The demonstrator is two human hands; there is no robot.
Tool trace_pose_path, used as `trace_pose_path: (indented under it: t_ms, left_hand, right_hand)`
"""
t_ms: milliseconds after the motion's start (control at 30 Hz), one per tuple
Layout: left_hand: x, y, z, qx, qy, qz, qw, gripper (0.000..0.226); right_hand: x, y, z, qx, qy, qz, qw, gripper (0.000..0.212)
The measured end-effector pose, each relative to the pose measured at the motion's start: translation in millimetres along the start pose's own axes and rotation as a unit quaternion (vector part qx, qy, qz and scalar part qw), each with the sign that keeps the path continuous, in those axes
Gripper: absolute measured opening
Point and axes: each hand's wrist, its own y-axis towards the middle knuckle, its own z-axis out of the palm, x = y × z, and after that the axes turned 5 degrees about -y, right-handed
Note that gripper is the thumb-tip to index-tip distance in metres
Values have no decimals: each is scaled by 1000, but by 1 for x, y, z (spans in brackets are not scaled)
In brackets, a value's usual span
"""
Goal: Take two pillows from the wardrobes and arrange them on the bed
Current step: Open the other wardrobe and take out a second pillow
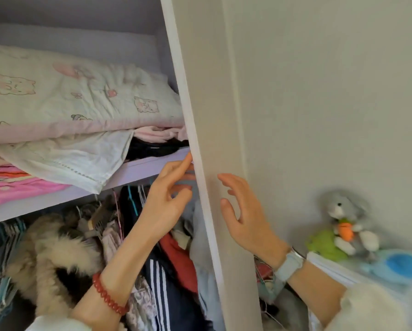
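A pale pillow (76,96) printed with pink cartoon animals lies on the wardrobe's upper shelf (138,170), on top of folded linens. A white pillowcase (64,161) droops over the shelf's front edge below it. My left hand (169,199) is inside the wardrobe, fingers apart, its fingertips touching the inner edge of the wardrobe door (212,139). My right hand (243,216) hovers open on the outer face of that door, holding nothing. No bed is in view.
Under the shelf hang packed clothes (162,283) and a furry garment (47,249). Pink folded bedding (11,187) lies at the shelf's left. At the right stand a grey plush rabbit with a carrot (345,220) and a blue container (400,266).
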Motion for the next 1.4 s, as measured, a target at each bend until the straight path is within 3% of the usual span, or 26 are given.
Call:
trace_pose_path:
  t_ms: [133, 233, 400, 633, 800, 867, 967, 1133, 1267, 1400]
  left_hand:
    - [-11, 17, 43, 92, 10, 61, 994, 71]
    - [-14, 41, 82, 119, 35, 105, 987, 70]
    - [-5, 80, 157, 183, 94, 150, 967, 85]
    - [5, 121, 235, 214, 174, 151, 949, 74]
    - [9, 137, 248, 181, 142, 138, 963, 62]
    - [16, 140, 235, 147, 139, 137, 970, 56]
    - [28, 146, 198, 86, 171, 132, 973, 48]
    - [43, 163, 87, -9, 278, 94, 956, 42]
    - [58, 167, -25, -79, 412, 52, 906, 42]
    - [73, 166, -133, -147, 549, 0, 823, 43]
  right_hand:
    - [1, -5, -43, -37, -32, 29, 998, 47]
    - [-8, -8, -77, -79, -62, 78, 992, 47]
    - [-36, -6, -138, -128, -130, 152, 971, 45]
    - [-86, 12, -196, -147, -153, 239, 948, 46]
    - [-106, 20, -211, -176, -222, 242, 928, 47]
    - [-100, 28, -206, -215, -302, 161, 915, 47]
    - [-83, 53, -181, -205, -339, 29, 917, 46]
    - [-72, 108, -104, -120, -283, -38, 951, 43]
    - [-70, 160, -33, -35, -227, -70, 971, 41]
    - [-61, 217, 47, 29, -211, -106, 971, 41]
